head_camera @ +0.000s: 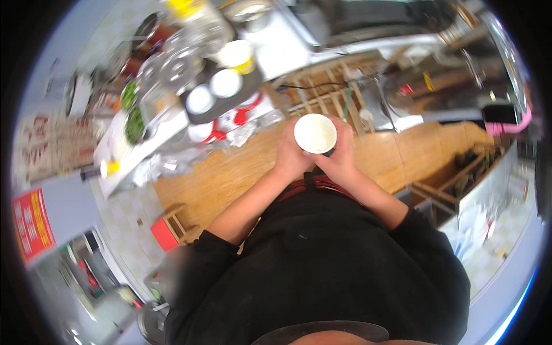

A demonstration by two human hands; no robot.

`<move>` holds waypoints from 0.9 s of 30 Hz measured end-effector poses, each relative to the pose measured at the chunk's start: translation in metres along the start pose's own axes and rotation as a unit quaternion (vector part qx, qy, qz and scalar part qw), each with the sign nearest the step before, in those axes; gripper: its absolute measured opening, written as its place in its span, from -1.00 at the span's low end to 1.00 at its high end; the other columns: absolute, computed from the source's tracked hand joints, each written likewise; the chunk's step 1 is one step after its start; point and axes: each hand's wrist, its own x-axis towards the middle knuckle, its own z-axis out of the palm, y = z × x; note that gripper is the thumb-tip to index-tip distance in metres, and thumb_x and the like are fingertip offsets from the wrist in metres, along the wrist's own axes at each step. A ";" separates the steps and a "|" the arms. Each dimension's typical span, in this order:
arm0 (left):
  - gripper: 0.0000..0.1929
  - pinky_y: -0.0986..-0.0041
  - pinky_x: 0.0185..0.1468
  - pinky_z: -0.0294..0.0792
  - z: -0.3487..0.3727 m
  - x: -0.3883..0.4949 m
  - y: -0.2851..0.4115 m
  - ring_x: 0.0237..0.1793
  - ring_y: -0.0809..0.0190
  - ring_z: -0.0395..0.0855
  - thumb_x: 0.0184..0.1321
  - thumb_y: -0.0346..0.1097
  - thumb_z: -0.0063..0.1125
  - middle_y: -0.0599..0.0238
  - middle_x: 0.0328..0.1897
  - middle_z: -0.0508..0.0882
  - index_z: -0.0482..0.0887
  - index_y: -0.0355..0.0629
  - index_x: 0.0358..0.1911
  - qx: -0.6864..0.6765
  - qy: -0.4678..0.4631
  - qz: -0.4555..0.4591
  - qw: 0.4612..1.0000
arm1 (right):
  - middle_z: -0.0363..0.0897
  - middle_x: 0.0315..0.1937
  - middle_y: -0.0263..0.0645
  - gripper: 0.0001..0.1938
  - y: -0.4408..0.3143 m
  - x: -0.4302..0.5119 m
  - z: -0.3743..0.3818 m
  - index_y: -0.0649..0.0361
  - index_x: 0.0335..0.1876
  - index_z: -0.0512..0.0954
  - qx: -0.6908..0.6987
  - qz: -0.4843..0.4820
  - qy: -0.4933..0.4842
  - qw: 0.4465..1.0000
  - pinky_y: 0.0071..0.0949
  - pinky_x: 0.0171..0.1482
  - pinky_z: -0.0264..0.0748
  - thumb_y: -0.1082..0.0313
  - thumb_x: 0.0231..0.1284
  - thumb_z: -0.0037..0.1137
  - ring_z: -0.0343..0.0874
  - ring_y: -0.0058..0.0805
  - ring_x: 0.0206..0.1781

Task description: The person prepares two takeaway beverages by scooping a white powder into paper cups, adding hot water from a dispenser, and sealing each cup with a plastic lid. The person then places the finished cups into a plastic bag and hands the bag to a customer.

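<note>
A white paper cup is held in front of my waist, its open top facing up at me. Its inside looks pale, and I cannot tell whether anything is in it. My left hand wraps the cup's left side. Around the right side curls my right hand, its thumb near the lower rim. A small dark patch shows below the rim by that thumb; what it is stays unclear. The hands hide most of the cup's outer wall.
Ahead on the left, a dark holder with white-topped containers stands on a white counter, near bowls of chopped greens. Wooden slats lie beyond the hands. A red-sided stool stands at left, an open wooden-framed bin at right.
</note>
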 end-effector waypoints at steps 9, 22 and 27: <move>-0.22 0.14 0.33 0.58 -0.222 -0.142 -0.034 0.25 -0.02 0.76 0.04 -0.33 0.75 0.01 0.22 0.75 0.53 -0.29 0.33 0.011 0.182 -0.109 0.977 | 0.71 0.32 0.17 -0.22 -0.314 0.084 -0.060 0.44 0.44 0.59 -0.104 -0.108 -0.596 0.789 0.07 0.42 0.55 0.08 0.15 0.52 0.70 0.24 0.33; -0.19 0.24 0.35 0.57 -0.474 -0.268 -0.097 0.28 0.09 0.74 0.10 -0.31 0.74 0.00 0.29 0.75 0.52 -0.38 0.40 0.141 0.400 -0.222 0.878 | 0.80 0.08 0.13 -0.60 0.045 -0.069 0.141 0.31 0.09 0.72 -0.419 0.082 -0.622 0.657 -0.02 0.17 0.68 0.16 0.29 0.35 0.79 0.15 0.13; -0.29 0.32 0.26 0.61 -0.556 -0.279 -0.154 0.21 0.19 0.75 0.18 -0.37 0.69 0.06 0.25 0.77 0.55 -0.41 0.36 0.136 0.465 -0.217 0.847 | 0.83 -0.01 0.12 -0.71 0.091 -0.104 0.184 0.26 -0.04 0.77 -0.419 0.069 -0.650 0.631 -0.06 0.07 0.72 0.19 0.34 0.29 0.83 0.11 0.06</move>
